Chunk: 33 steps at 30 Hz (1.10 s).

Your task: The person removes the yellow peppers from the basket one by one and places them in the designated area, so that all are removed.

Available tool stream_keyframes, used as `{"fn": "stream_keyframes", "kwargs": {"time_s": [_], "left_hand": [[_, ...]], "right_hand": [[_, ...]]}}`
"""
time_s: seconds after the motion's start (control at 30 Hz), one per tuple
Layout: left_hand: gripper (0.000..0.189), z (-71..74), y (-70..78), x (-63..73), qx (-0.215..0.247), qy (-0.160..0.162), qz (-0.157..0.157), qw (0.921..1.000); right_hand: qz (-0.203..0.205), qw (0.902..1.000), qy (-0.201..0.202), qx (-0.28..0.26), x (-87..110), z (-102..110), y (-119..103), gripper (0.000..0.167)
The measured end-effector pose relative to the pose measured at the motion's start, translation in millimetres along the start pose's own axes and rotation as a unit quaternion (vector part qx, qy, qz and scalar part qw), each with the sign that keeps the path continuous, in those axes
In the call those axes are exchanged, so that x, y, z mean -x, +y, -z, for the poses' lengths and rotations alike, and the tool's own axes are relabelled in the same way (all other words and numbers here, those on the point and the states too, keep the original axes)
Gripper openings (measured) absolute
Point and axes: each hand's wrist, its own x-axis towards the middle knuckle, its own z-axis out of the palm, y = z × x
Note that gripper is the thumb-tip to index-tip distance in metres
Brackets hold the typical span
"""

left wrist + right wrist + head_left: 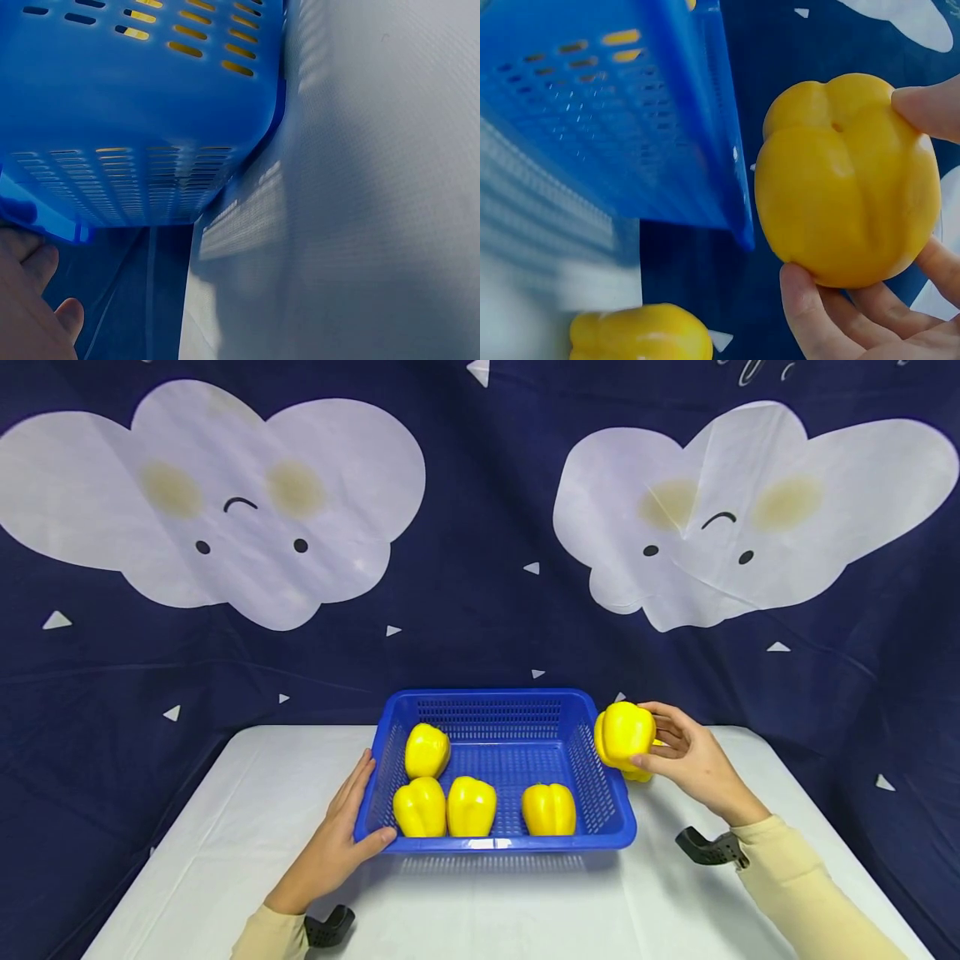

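Note:
My right hand (697, 768) holds a yellow bell pepper (626, 733) just off the right rim of a blue plastic basket (495, 695). In the right wrist view the thumb and fingertips grip this bell pepper (847, 180) at its sides. My left hand (333, 839) rests against the basket's front left corner, fingers fairly straight along the outer side and thumb on the front rim. Inside the basket, several yellow bell peppers stand, three toward the left and one (549, 810) at the front right.
Another yellow bell pepper (641, 334) sits beside the basket on the right, mostly hidden behind the held one in the head view. A white cloth (510, 910) covers the table. Behind its far edge hangs a dark blue curtain (480, 593) with white clouds.

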Motion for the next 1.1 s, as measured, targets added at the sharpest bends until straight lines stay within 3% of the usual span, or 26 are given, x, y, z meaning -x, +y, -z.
{"fn": "stream_keyframes", "kwargs": {"time_s": [1.1], "left_hand": [[0.092,-0.2,0.8,-0.3,0.003,0.0,0.004,1.0]], "right_hand": [[0.044,0.9969,0.061,0.024,4.1,29,42,0.069]]}}
